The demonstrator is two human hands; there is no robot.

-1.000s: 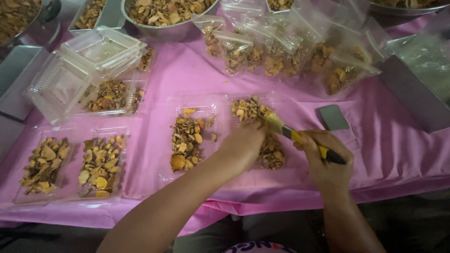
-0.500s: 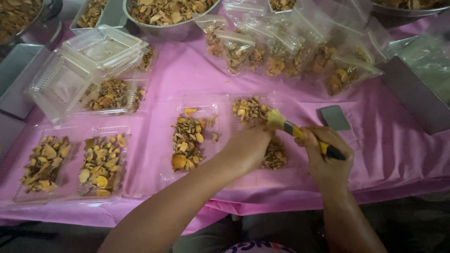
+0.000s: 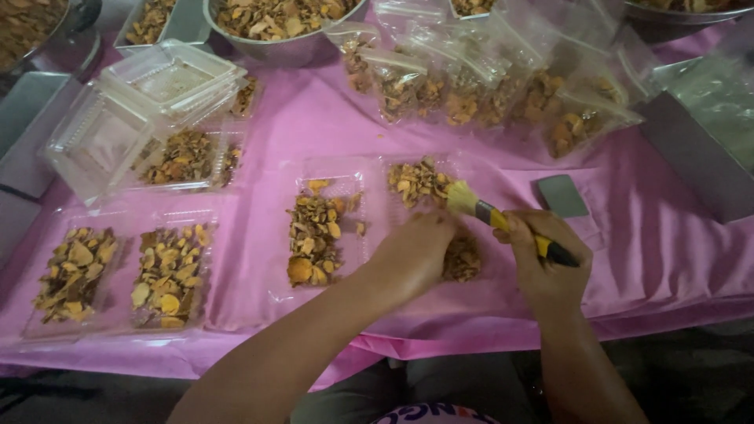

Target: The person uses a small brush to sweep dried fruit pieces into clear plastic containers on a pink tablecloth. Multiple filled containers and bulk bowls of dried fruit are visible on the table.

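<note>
The brush (image 3: 503,221), yellow-handled, sits over the right clear tray (image 3: 424,184) of dried slices; its bristles have swung up since a second ago. Right hand (image 3: 542,263) fingers wrap the handle. Left hand (image 3: 416,255) covers the tray's near end; its finger posture cannot be told.
</note>
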